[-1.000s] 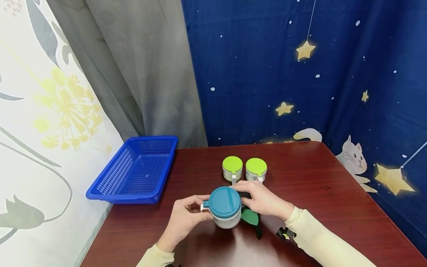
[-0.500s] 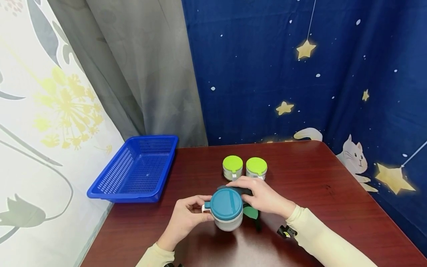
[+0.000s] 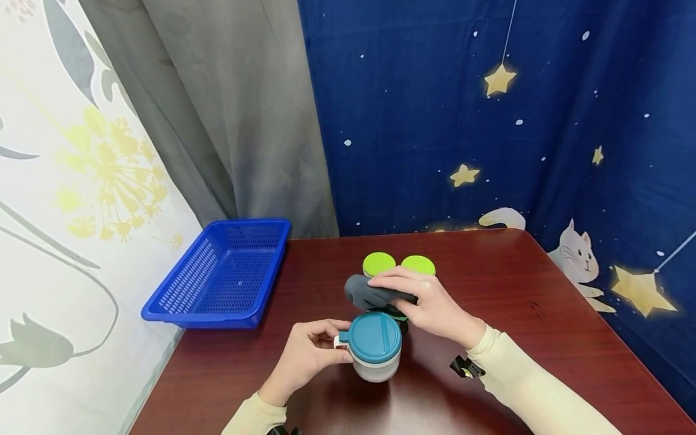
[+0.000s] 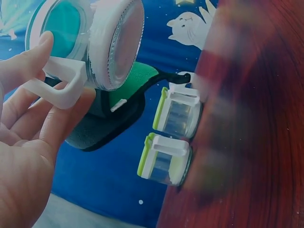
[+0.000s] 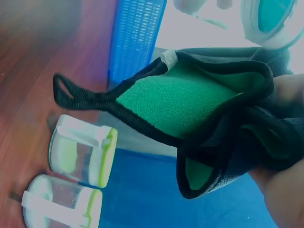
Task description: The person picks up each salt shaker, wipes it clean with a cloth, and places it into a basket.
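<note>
My left hand (image 3: 307, 350) pinches the white handle (image 4: 69, 90) of a glass jar with a teal lid (image 3: 375, 338). The jar appears held above the table, its base facing the camera in the left wrist view. My right hand (image 3: 429, 302) grips a folded cloth (image 3: 370, 294), dark grey outside and green inside, with black edging. Its hanging loop (image 5: 71, 97) shows in the right wrist view. The cloth is just behind the jar; whether they touch I cannot tell. Beyond the right hand stand two jars with lime-green lids, one left (image 3: 379, 264) and one right (image 3: 418, 264).
A blue perforated basket (image 3: 201, 324) sits at the table's left back corner, partly over the edge. The table (image 3: 505, 290) is dark red wood. Grey, white and blue curtains (image 3: 408, 121) hang behind and beside it.
My right hand has raised the cloth up and away from beside the jar, so more of its grey side shows. The left hand and jar have shifted slightly right and nearer me.
</note>
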The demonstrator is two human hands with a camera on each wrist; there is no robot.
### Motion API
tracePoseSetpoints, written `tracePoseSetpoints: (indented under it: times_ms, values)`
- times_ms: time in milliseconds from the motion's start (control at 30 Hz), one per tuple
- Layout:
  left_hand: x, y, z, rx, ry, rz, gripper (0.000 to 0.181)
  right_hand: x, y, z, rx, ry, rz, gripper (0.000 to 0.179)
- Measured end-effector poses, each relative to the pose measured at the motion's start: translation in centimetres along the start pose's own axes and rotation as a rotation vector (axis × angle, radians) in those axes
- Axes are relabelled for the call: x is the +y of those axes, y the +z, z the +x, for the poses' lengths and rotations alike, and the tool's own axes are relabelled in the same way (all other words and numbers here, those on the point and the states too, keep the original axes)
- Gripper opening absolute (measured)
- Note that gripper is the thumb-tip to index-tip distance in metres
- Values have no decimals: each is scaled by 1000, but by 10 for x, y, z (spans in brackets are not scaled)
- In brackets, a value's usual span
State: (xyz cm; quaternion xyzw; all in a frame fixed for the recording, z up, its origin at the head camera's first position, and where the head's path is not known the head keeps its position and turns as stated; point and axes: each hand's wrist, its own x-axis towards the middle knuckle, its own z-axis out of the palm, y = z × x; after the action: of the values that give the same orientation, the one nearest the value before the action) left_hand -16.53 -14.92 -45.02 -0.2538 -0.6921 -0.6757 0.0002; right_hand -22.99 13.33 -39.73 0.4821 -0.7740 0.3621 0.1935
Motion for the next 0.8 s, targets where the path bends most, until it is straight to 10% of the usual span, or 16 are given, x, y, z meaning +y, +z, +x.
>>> tracePoseSetpoints:
  times_ms: [567, 800]
  values:
    - [3, 0, -3, -48, 114, -35, 22, 2, 13, 0, -141, -62, 108, 54]
    - [7, -3, -3, 16, 51, -48, 23, 10, 24, -11, -198, 2, 97, 42]
